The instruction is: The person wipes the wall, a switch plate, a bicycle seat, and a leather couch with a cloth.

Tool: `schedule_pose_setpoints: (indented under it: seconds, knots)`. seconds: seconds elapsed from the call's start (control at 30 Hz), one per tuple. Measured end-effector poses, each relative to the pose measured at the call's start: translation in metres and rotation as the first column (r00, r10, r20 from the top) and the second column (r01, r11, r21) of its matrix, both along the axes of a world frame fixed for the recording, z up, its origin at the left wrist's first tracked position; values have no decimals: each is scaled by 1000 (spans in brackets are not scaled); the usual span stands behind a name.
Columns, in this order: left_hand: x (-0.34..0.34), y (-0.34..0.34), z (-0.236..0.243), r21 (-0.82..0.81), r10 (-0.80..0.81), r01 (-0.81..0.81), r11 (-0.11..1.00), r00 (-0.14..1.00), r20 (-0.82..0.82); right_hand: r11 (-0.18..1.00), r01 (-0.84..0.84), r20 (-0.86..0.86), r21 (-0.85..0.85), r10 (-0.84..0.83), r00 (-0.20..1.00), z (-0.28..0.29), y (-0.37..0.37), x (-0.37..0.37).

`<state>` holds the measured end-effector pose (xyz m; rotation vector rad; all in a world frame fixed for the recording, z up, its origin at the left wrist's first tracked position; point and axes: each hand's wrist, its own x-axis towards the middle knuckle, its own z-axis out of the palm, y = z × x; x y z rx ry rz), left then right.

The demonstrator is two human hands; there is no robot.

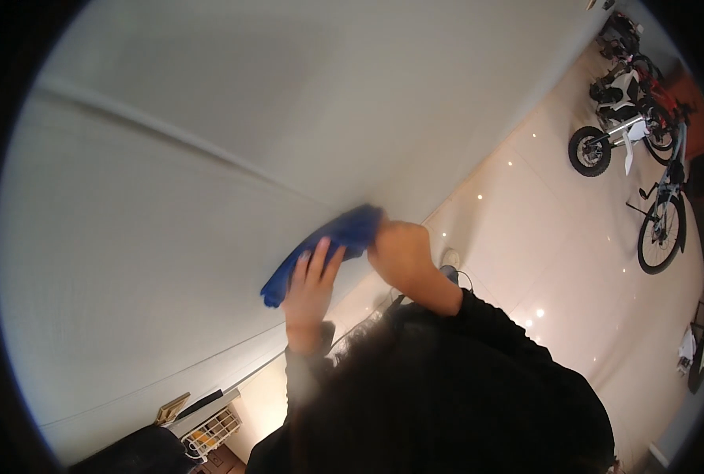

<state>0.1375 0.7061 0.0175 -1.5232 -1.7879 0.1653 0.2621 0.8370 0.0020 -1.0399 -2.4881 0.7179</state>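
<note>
A blue cloth [356, 227], folded into a long narrow shape, lies slantwise against a broad pale grey surface [146, 261]. My left hand [311, 288] rests on the cloth's nearer left part, its fingers stretched out and slightly apart; the thumb is hidden. At the other end, my right hand [401, 251] is closed around the cloth's right end, with its fingertips mostly out of sight behind the hand and blurred. Both forearms wear dark sleeves.
A ridge [186, 138] crosses the pale surface. Glossy tiled floor [518, 229] stretches to the right, where a white dirt bike [616, 126] and a bicycle [664, 221] stand. Lower left are a white wire basket [212, 434] and a black rounded object [135, 454].
</note>
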Motion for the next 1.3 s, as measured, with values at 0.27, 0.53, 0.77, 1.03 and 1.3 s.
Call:
schedule_pose_setpoints:
  seconds: [0.27,0.53,0.77,1.03,1.3]
  knots:
    - [-77,-174,-27,18,105,-105,994,994,-4,967,-256,-94,-1,255,962,-4,-127,-63]
    - [-130,-334,-57,84,265,-272,959,961,86,859,-511,-147,20,508,849,-24,-255,-133]
    - [-139,-355,-53,110,218,-235,966,965,143,849,-529,-109,18,527,843,-35,-280,-151]
    - [-130,-268,-82,128,13,-25,992,995,97,904,-412,-126,-112,399,908,-41,-220,-106]
    - [-50,-106,-55,-17,-72,72,997,997,3,963,-107,-51,-246,98,994,-55,-102,-27]
